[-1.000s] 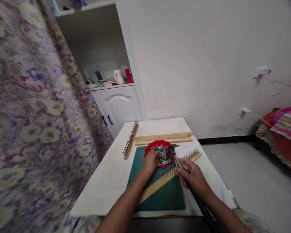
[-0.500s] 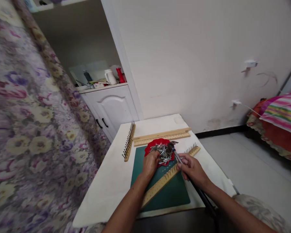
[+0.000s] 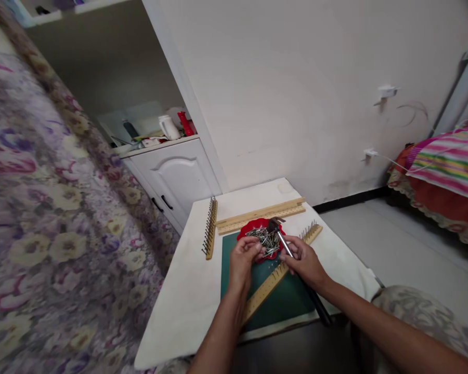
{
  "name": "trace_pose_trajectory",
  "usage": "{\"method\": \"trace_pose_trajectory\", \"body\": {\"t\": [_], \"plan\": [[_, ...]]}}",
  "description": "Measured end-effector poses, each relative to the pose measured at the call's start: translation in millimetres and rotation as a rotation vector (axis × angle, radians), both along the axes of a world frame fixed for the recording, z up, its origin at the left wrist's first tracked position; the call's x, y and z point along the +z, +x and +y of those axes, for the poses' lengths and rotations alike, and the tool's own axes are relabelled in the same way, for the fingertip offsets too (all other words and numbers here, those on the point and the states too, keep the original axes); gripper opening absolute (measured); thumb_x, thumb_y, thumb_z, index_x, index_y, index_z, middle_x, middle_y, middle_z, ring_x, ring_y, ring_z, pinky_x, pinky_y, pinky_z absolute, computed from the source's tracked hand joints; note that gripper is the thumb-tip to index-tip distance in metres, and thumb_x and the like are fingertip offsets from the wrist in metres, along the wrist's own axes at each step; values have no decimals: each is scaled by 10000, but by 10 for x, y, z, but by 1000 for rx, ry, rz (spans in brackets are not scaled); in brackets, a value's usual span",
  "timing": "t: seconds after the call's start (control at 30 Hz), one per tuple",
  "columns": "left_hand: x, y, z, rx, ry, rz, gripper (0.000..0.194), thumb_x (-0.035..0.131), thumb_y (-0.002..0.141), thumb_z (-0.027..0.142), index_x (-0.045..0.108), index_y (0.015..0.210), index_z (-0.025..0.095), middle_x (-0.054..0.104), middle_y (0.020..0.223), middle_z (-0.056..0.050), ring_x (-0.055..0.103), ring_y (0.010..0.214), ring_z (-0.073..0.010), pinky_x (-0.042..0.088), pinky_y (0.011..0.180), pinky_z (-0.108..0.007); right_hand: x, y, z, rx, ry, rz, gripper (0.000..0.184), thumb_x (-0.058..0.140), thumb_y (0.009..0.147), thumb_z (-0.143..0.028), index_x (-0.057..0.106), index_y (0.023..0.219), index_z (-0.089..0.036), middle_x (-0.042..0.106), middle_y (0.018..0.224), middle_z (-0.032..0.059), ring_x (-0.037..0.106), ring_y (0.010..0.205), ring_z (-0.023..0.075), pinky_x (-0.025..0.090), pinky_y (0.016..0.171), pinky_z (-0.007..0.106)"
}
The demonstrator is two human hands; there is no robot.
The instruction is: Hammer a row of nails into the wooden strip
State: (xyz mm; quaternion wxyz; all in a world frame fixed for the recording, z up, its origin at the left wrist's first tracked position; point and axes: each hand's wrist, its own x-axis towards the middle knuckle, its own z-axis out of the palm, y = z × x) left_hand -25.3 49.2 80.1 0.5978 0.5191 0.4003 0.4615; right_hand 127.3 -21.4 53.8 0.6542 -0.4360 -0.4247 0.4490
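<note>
Over the near left rim of a red scalloped bowl, my left hand is closed in a pinch. Whatever lies between its fingertips blends with the loose nails behind. My right hand grips a hammer partway along its shaft. The hammer's head is raised over the bowl's right side, and its black handle slants toward me. Below both hands a wooden strip lies diagonally on a green mat. Nails stand upright in its far part; its near part shows bare holes.
At the left of the white table lies a strip full of standing nails. Two pale wooden strips lie behind the bowl. A floral curtain and a white cabinet border the left; a bed stands at right.
My left hand has lifted from among the nails to the bowl's near left rim, fingers pinched. The hammer stays in my right hand, little moved. The view has shifted slightly.
</note>
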Motion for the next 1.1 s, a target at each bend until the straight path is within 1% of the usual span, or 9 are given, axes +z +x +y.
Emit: {"method": "trace_pose_trajectory", "body": {"t": [0.07,0.17,0.3,0.47,0.7,0.77,0.83,0.97,1.1], "plan": [[4,39,-181,-12,-128,-170,297,747,627,254,580,849,146,654,716,-9,645,668,-124,506,632,-219,40,-58,-30,13,15,10,419,671,717,-218,515,1105,-189,575,669,-61,444,389,49,360,354,168],[-46,88,-390,10,-204,-293,301,780,597,231,586,808,141,671,721,-10,638,661,-100,506,641,-197,90,-110,-87,32,27,18,407,670,726,-251,510,1096,-195,568,667,-65,437,372,45,347,348,171],[-146,130,-545,68,-215,-327,334,804,564,263,595,789,133,676,719,-16,629,623,-103,511,618,-216,104,-117,-165,65,21,22,421,686,718,-280,509,1092,-197,571,663,-66,437,365,48,340,340,173],[-212,174,-682,159,-182,-329,361,804,553,311,577,776,140,666,720,-14,627,624,-113,516,629,-231,27,-67,-227,107,2,27,463,705,701,-279,494,1104,-191,586,682,-59,434,359,44,344,328,166],[-325,203,-837,106,-166,-370,298,765,613,282,551,782,161,639,734,5,613,657,-105,486,643,-214,18,17,-324,158,-15,37,453,694,697,-255,490,1098,-202,569,674,-65,428,368,48,351,318,162],[-367,158,-874,81,-132,-275,263,745,631,286,551,758,163,620,680,16,585,616,-99,455,604,-199,30,45,-360,182,-32,37,447,693,687,-242,495,1086,-205,559,655,-70,417,364,50,354,313,164],[-382,91,-923,65,-33,-89,210,720,654,281,560,721,163,592,621,26,545,575,-96,419,571,-192,31,63,-395,211,-50,32,445,692,677,-222,501,1078,-206,549,645,-73,398,368,50,353,308,160],[-314,-15,-1066,71,345,403,86,595,779,249,611,717,191,621,702,-12,558,662,-141,411,619,-231,8,48,-461,253,-55,-23,422,652,693,-175,508,1088,-214,539,662,-66,401,411,61,352,322,152],[-261,-21,-1196,42,657,717,167,485,855,229,648,822,238,654,827,-55,581,808,-193,412,741,-299,0,-10,-512,234,-60,-97,363,602,705,-127,541,1050,-222,550,668,-51,475,487,97,366,372,163]]}}
